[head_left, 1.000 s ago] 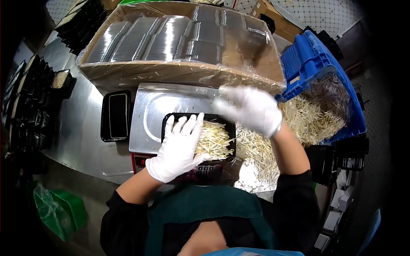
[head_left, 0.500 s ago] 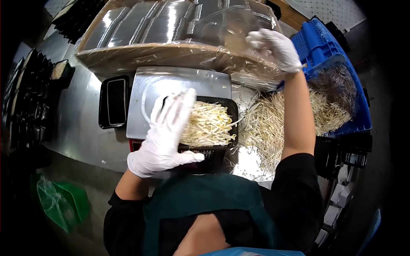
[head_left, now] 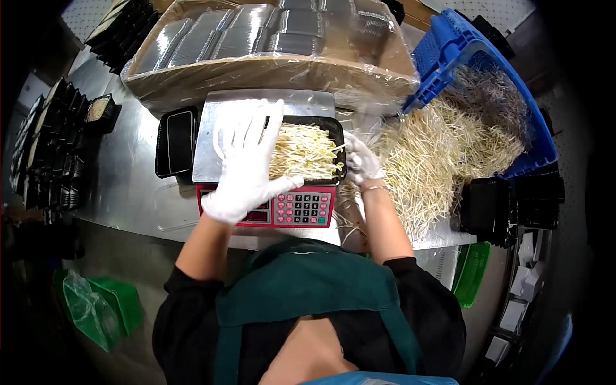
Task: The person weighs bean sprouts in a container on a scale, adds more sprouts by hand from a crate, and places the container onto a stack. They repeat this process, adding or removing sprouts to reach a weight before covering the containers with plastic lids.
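A black tray (head_left: 341, 168) filled with bean sprouts (head_left: 305, 151) rests on the metal plate of a red scale (head_left: 301, 206). Over the tray's left side lies my left hand (head_left: 247, 160), white-gloved, fingers spread, with nothing in its grip. My right hand (head_left: 364, 160), also gloved, is at the tray's right edge with its fingers curled; whether it holds anything is too blurred to tell. Just beyond it spreads a large heap of loose sprouts (head_left: 420, 167). Left of the scale is an empty black tray (head_left: 176, 142).
Behind the scale stands a cardboard box (head_left: 269, 77) of clear plastic lids. A blue crate (head_left: 539, 128) lies tipped at the right. Black trays (head_left: 489, 208) are stacked near the right edge, more (head_left: 54, 154) at the left. Green bins (head_left: 119, 301) sit below the table.
My right hand has come down from above the box to the tray's right side. My left hand stays by the tray, fingers more spread. The view has shifted, showing the scale's keypad.
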